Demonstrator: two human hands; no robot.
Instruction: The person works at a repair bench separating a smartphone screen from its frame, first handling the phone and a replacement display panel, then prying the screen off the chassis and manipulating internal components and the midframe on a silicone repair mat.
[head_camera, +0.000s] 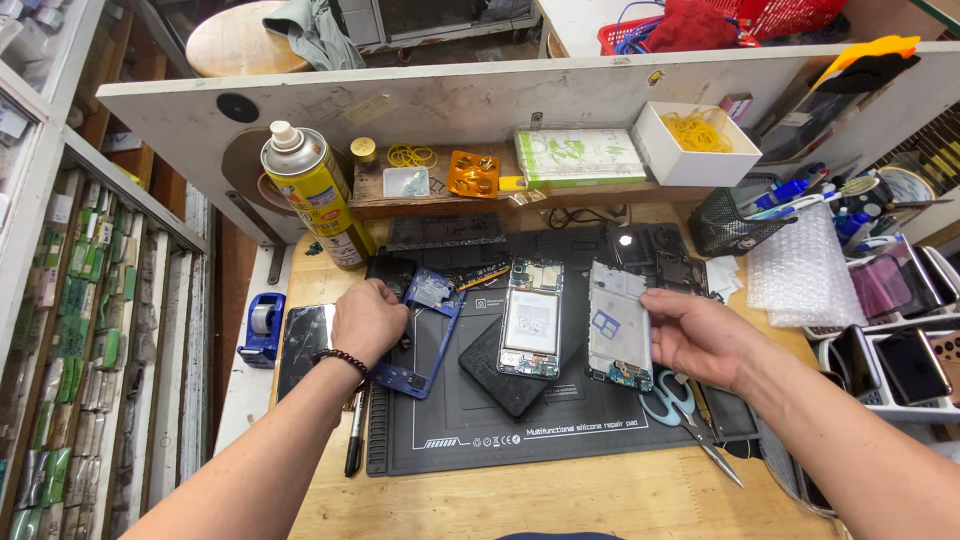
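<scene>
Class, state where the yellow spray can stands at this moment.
In the head view, the yellow spray can stands upright at the bench's back left, behind the left hand, left of the black repair mat.

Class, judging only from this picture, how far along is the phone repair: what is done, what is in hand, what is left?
Done: two phones lie opened on the mat, the middle phone showing its battery and board. In hand: the left hand rests on the blue frame; the right hand grips the second phone. Left: nothing is closed up; scissors lie beside.
</scene>
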